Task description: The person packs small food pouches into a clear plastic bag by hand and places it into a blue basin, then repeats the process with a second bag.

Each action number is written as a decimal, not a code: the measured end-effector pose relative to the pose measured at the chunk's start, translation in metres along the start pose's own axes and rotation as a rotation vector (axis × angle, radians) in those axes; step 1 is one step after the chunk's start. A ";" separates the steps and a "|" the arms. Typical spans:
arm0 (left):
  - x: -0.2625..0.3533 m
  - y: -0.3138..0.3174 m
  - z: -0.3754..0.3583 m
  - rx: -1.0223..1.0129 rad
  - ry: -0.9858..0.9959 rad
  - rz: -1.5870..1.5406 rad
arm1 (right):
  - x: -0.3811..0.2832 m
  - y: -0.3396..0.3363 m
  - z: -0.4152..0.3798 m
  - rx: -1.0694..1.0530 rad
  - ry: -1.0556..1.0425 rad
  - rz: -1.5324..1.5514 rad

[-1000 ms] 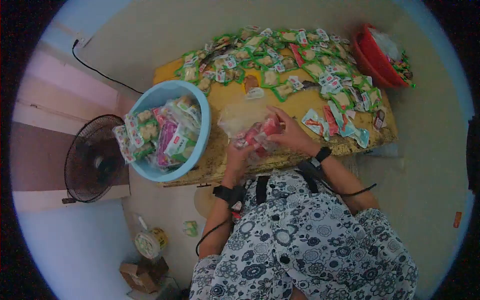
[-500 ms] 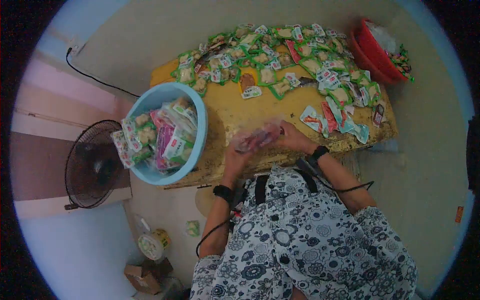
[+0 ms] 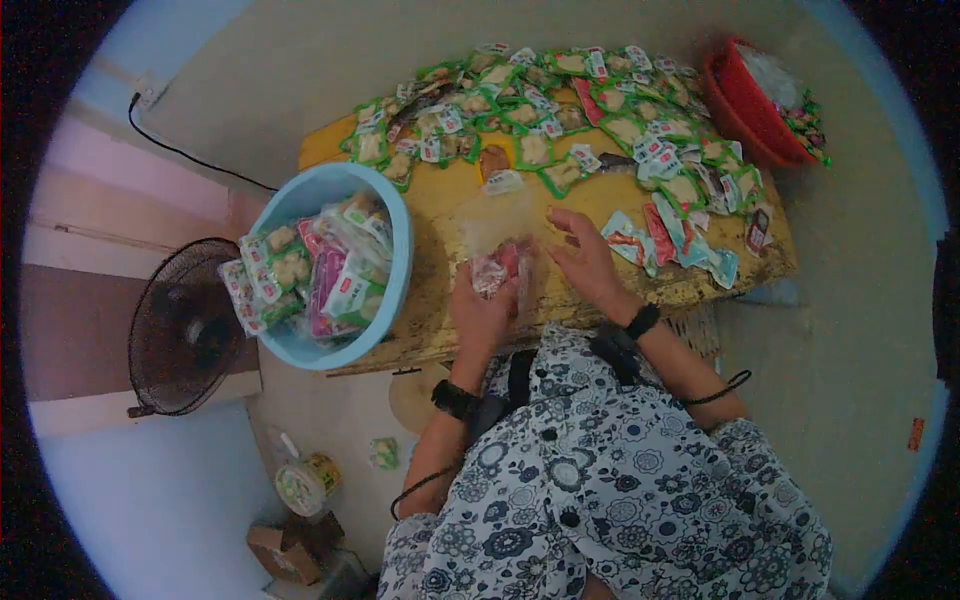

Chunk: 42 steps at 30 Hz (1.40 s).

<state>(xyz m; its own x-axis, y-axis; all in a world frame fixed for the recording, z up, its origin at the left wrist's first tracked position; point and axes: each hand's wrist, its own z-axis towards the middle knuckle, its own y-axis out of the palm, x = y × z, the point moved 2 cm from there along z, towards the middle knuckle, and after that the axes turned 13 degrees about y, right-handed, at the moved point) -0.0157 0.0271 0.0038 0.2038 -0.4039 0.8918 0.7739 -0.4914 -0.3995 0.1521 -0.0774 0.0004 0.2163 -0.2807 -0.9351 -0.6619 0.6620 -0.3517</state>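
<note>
Fingers of the left hand (image 3: 484,312) grasped a clear plastic bag (image 3: 497,232) with red contents (image 3: 512,262), mid-frame; the right hand (image 3: 585,262), released, spread its fingers just beside it.

the left hand (image 3: 487,303) is curled closed, thumb over fingers, its forearm angled up and slightly inward. the right hand (image 3: 585,262) is open, fingers spread and slightly bent toward the left. both wrists wear dark bands; the forearms converge forward.
</note>
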 end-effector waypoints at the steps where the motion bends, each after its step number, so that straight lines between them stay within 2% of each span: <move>1: 0.017 -0.005 0.004 0.018 0.066 0.027 | 0.012 0.000 -0.001 -0.014 0.018 0.020; 2: 0.027 -0.010 0.004 0.040 0.129 0.059 | 0.024 0.001 -0.003 -0.033 0.035 0.043; 5: 0.015 -0.013 0.014 -0.101 0.100 0.266 | 0.055 0.004 -0.002 -0.052 -0.005 -0.011; 8: 0.056 -0.037 0.021 -0.039 0.093 0.202 | 0.033 -0.009 -0.004 -0.111 0.117 -0.040; 11: 0.007 -0.030 0.025 -0.065 0.009 0.149 | 0.036 -0.007 0.002 -0.247 0.253 -0.026; 14: 0.012 -0.030 0.013 -0.058 -0.011 -0.009 | 0.029 -0.008 -0.005 -0.209 0.174 0.052; 17: 0.024 -0.034 0.013 -0.128 -0.109 -0.192 | 0.025 -0.001 -0.002 -0.316 0.327 0.306; 20: -0.009 -0.028 0.013 -0.176 -0.075 -0.174 | 0.017 0.005 0.008 -0.363 0.100 0.208; 23: -0.010 -0.025 0.012 -0.135 -0.119 -0.343 | -0.009 -0.003 0.015 -0.490 0.148 0.191; 26: -0.030 -0.027 0.015 -0.224 -0.099 -0.311 | 0.003 0.001 0.022 -0.534 0.196 0.140; 29: -0.036 -0.024 0.011 -0.284 -0.128 -0.143 | 0.024 0.007 0.021 -0.595 0.138 0.209; 32: -0.026 -0.029 0.008 -0.316 -0.065 -0.120 | 0.025 0.009 0.017 -0.526 0.138 -0.002; 35: -0.044 -0.024 0.006 -0.357 -0.028 -0.259 | 0.015 0.005 0.015 -0.551 0.167 0.105; 38: -0.061 -0.022 -0.001 -0.343 -0.037 -0.270 | 0.017 0.003 0.012 -0.522 0.121 0.037; 41: -0.067 -0.018 0.003 -0.301 -0.169 -0.434 | 0.030 0.012 0.017 -0.527 0.121 0.199; 42: -0.059 -0.018 0.010 -0.305 -0.138 -0.395 | 0.023 0.009 0.022 -0.535 0.129 0.171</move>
<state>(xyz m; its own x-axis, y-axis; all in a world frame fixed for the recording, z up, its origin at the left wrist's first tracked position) -0.0354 0.0676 -0.0398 0.0242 -0.0469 0.9986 0.6019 -0.7968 -0.0520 0.1668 -0.0628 -0.0254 0.0071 -0.3050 -0.9523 -0.9580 0.2709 -0.0939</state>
